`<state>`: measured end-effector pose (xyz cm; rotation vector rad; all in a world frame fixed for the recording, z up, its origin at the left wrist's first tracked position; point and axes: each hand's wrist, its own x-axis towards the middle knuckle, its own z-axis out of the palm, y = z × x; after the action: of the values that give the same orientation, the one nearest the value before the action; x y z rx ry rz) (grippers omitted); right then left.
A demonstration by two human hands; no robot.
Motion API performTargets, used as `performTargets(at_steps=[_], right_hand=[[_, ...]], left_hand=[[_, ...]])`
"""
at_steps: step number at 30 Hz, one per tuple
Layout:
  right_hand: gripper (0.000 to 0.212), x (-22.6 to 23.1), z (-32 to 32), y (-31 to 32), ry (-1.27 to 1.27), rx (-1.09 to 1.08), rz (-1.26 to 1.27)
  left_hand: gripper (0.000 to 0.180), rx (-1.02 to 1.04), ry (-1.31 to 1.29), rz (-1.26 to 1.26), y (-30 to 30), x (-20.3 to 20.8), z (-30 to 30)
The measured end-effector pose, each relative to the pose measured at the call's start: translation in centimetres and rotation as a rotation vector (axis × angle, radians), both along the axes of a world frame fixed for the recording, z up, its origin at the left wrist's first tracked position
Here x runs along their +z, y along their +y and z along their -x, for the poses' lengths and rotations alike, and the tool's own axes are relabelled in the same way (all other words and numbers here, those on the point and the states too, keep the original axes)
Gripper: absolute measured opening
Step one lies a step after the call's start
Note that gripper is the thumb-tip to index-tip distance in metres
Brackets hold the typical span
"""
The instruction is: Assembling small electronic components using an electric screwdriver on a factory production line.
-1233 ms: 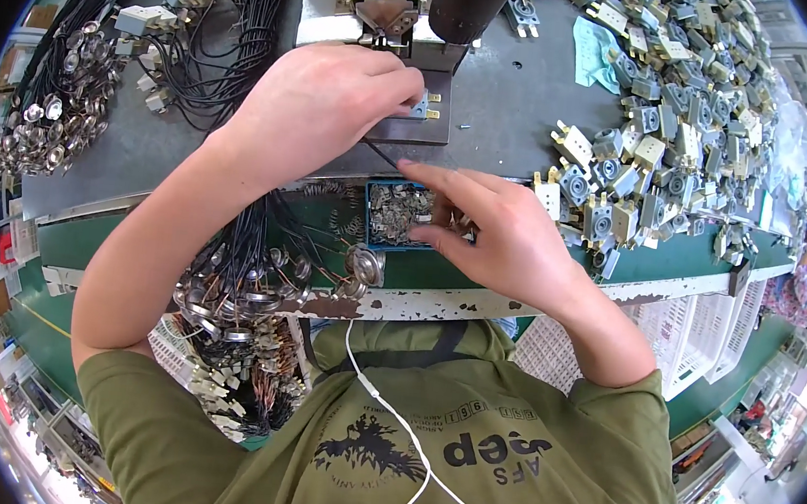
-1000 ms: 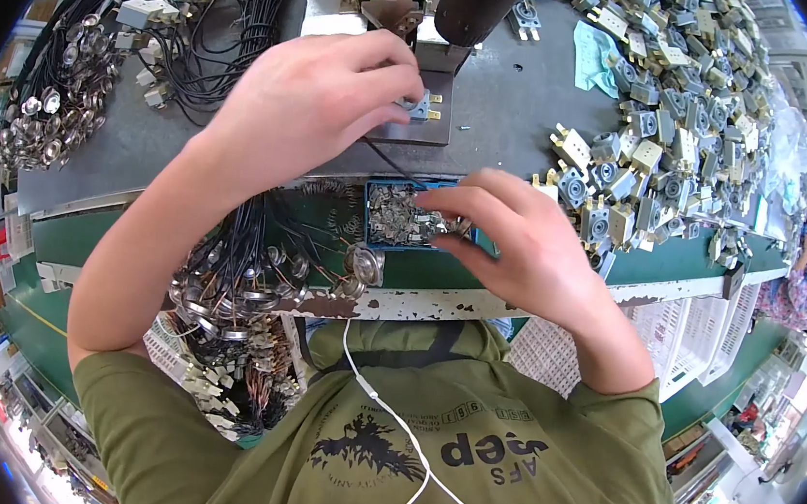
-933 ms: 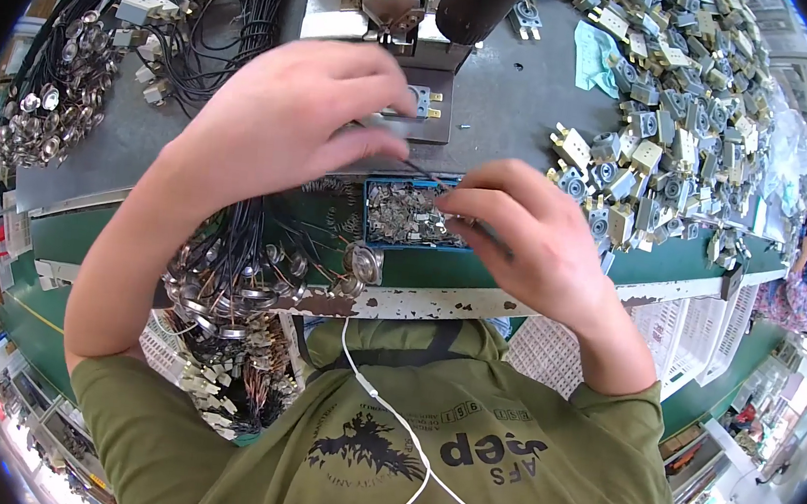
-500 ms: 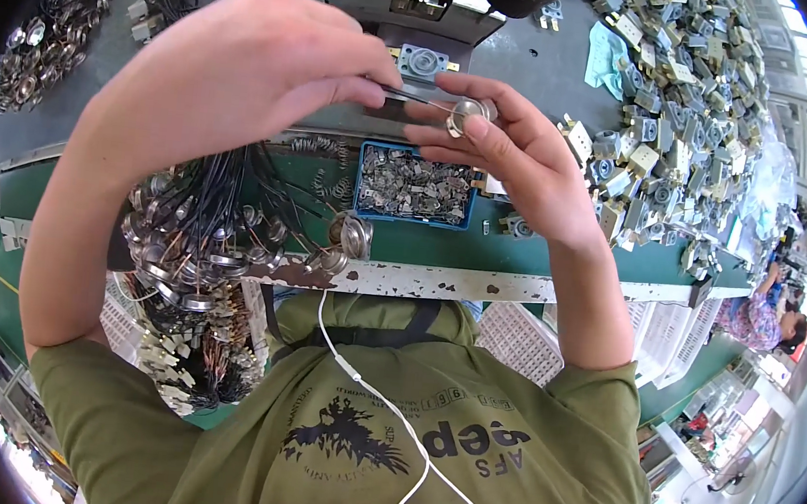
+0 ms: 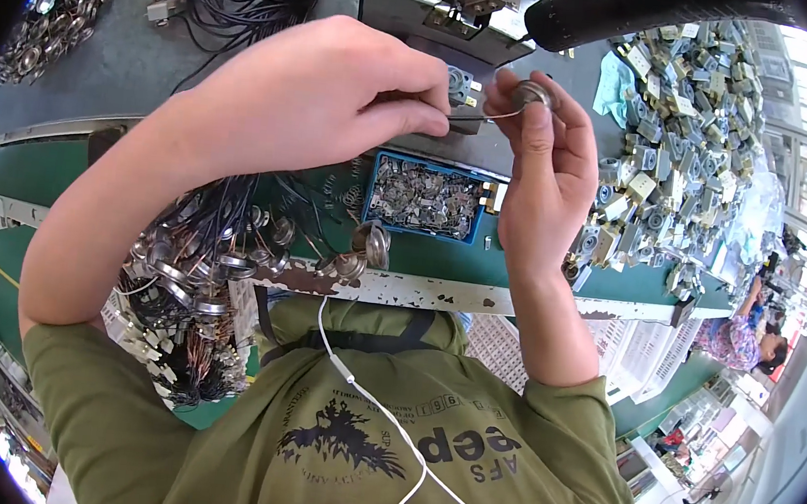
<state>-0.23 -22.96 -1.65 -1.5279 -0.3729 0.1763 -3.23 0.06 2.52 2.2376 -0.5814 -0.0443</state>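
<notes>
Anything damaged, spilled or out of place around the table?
Yes: the white painted table edge is badly chipped, showing brown patches. Thin coiled metal springs also lie loose on the green surface, left of the blue rectangular tray of small silvery metal parts; they look stray, though they may be kept there.

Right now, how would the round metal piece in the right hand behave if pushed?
The round metal piece would probably be slippery, given its shiny surface, and might roll on its curved edge. The thin wire running to the left hand could check that roll.
</notes>
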Motion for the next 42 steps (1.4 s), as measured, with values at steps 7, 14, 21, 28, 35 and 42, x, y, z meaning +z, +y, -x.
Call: performTargets(at_steps=[7, 14, 21, 28, 35, 42], right_hand=[[0.032, 1.5, 1.2, 1.1, 0.305, 0.044, -0.484], [0.029, 4.2, -2.3, -1.1, 0.202, 0.397, 0.236], [0.035, 4.4, -1.4, -2.1, 0.142, 0.451, 0.325], [0.038, 1.8, 1.9, -0.1, -0.003, 0.079, 0.093], [0.035, 2.3, 0.3, -1.0, 0.113, 0.326, 0.219], [0.033, 2.6, -0.5, -1.3, 0.192, 0.469, 0.32]], left_hand=[[0.016, 0.018, -0.074, 0.047, -0.3, -2.3, -0.1], [0.015, -0.053, -0.532, -0.465, 0.9, -0.1, 0.2], [0.017, -0.007, -0.492, -0.366, 0.5, -0.3, 0.8], [0.014, 0.074, -0.365, -0.218, -0.9, -1.6, 1.2], [0.023, 0.081, -0.349, -0.393, -0.7, -0.5, 1.1], [0.025, -0.044, -0.438, -0.387, -0.4, -0.7, 0.6]])
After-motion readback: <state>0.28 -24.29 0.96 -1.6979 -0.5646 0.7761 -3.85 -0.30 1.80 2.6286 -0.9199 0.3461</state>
